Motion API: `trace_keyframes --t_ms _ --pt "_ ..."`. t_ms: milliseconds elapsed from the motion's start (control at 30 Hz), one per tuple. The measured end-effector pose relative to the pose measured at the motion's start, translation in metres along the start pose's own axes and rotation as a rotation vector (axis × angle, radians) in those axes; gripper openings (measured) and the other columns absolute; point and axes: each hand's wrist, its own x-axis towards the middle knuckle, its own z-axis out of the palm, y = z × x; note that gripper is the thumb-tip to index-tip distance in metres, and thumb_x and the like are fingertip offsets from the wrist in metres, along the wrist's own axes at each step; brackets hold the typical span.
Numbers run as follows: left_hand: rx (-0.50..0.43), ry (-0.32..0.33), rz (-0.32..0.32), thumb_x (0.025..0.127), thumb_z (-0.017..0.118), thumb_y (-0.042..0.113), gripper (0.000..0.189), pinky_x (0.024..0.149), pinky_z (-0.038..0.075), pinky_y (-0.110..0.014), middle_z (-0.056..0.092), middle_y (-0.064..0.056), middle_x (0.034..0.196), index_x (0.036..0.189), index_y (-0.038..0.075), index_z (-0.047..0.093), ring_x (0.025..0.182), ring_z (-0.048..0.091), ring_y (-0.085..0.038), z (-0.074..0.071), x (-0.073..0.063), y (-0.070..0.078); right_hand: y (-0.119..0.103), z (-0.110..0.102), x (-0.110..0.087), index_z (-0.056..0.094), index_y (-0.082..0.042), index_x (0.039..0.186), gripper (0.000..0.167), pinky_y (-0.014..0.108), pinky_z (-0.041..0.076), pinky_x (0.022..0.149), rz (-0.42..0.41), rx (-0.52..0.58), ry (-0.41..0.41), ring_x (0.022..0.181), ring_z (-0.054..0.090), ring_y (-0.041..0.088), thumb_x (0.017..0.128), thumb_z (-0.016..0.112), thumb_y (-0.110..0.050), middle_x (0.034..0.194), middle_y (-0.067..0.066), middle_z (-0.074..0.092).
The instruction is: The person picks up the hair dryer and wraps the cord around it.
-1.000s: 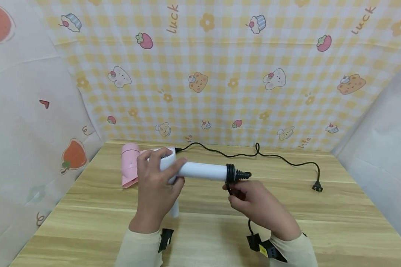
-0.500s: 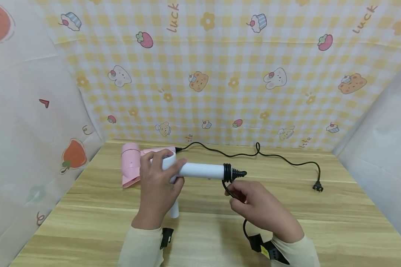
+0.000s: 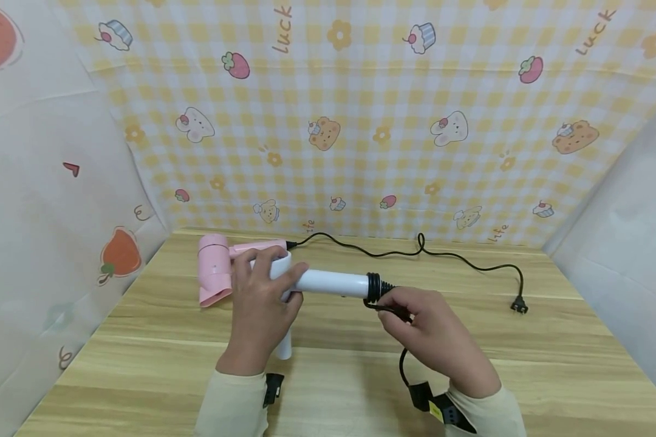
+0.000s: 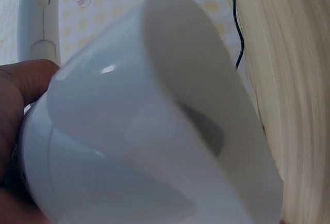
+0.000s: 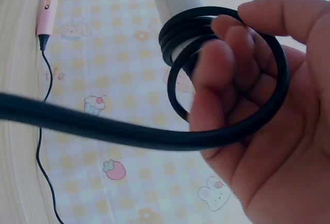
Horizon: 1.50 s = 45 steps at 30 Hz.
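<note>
Room at right and front; blocked at left and between the hands.
A hand could pass over the table (image 3: 568, 370) right of the right hand (image 3: 434, 331), short of the plug (image 3: 519, 304), or between the sleeves (image 3: 232, 403). The white dryer (image 3: 330, 283) bars the gap between the hands, with a looped cord (image 5: 154, 138) at its handle's end. The pink dryer (image 3: 214, 270) stands just behind the left hand (image 3: 262, 312); its cord (image 3: 355, 247) crosses the back.
</note>
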Motion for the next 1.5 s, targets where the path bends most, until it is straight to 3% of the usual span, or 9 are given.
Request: trace_keyframes --t_ms 167,333,733,1033,1500 --pt "0.034 -0.045 0.017 0.061 0.087 0.004 0.043 0.083 0.040 -0.059 0.058 -0.013 0.116 0.100 0.020 0.079 0.106 0.046 -0.043 -0.0020 0.0005 0.0015 0.0014 0.0005 0.0010 0.068 -0.018 0.085 0.019 0.022 0.039 0.047 -0.039 -0.070 0.111 0.056 0.043 0.002 0.085 0.075 -0.001 0.074 -0.012 0.053" --pt "0.046 -0.075 0.019 0.063 0.087 0.005 0.042 0.076 0.043 -0.057 0.058 -0.012 0.117 0.101 0.021 0.079 0.108 0.045 -0.042 -0.0037 0.0005 0.0034 0.0000 0.0004 0.0032 0.068 -0.017 0.089 0.015 0.023 0.043 0.050 0.013 -0.085 0.173 0.059 0.049 0.004 0.084 0.077 -0.006 0.077 -0.013 0.061" --pt "0.027 -0.049 0.054 0.062 0.087 0.005 0.043 0.075 0.042 -0.055 0.058 -0.011 0.116 0.101 0.022 0.079 0.108 0.044 -0.041 -0.0060 0.0021 0.0048 0.0033 -0.0001 0.0040 0.069 -0.010 0.099 0.018 0.025 0.049 0.057 0.063 -0.098 0.312 0.066 0.058 0.007 0.083 0.078 -0.006 0.083 -0.007 0.066" --pt "0.006 -0.009 0.080 0.061 0.085 0.003 0.043 0.072 0.042 -0.055 0.059 -0.011 0.114 0.100 0.021 0.079 0.106 0.045 -0.042 -0.0064 0.0029 0.0056 0.0041 -0.0018 0.0042 0.070 -0.008 0.104 0.019 0.026 0.052 0.063 0.135 -0.083 0.346 0.074 0.061 0.009 0.086 0.076 -0.009 0.088 -0.004 0.069" --pt "-0.065 0.025 0.105 0.059 0.084 -0.002 0.045 0.073 0.041 -0.053 0.059 -0.010 0.112 0.098 0.018 0.078 0.106 0.046 -0.039 -0.0072 0.0049 0.0073 0.0047 -0.0030 0.0046 0.070 -0.011 0.103 0.012 0.026 0.051 0.059 0.214 -0.025 0.326 0.070 0.059 0.013 0.092 0.071 -0.016 0.089 -0.003 0.068"
